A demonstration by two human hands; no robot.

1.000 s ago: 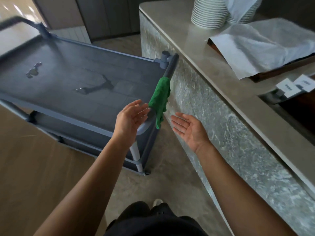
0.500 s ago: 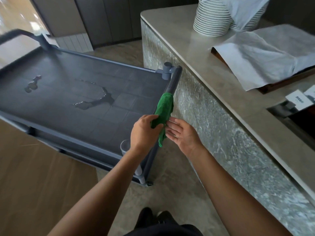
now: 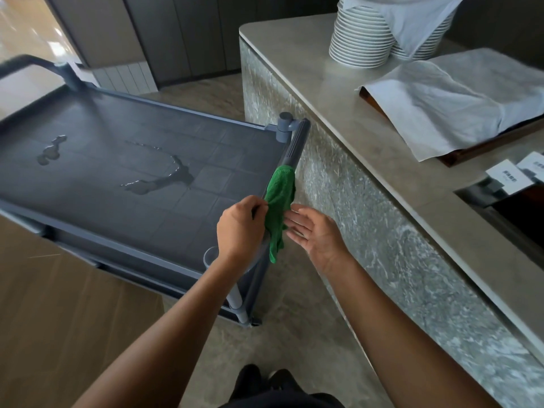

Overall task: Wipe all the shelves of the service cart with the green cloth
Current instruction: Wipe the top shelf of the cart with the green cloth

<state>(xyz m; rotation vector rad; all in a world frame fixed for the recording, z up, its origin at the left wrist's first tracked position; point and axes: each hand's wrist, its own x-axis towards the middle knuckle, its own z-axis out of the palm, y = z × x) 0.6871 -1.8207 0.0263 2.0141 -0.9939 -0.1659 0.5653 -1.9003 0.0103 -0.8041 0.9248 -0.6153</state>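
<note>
green cloth (image 3: pixel 279 201) draped on cart handle (image 3: pixel 296 141) | left hand (image 3: pixel 240 228) fingers pinch it | right hand (image 3: pixel 316 232) fingers straight, beside it

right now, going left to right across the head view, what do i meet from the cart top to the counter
small puddle → large puddle → left hand → green cloth → right hand → white cloth on the counter

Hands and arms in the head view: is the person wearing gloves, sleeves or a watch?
No. The left hand and right hand are ungloved, and no sleeve, watch or bracelet shows up to the frame's edge. Only dark clothing appears at the bottom.
</note>
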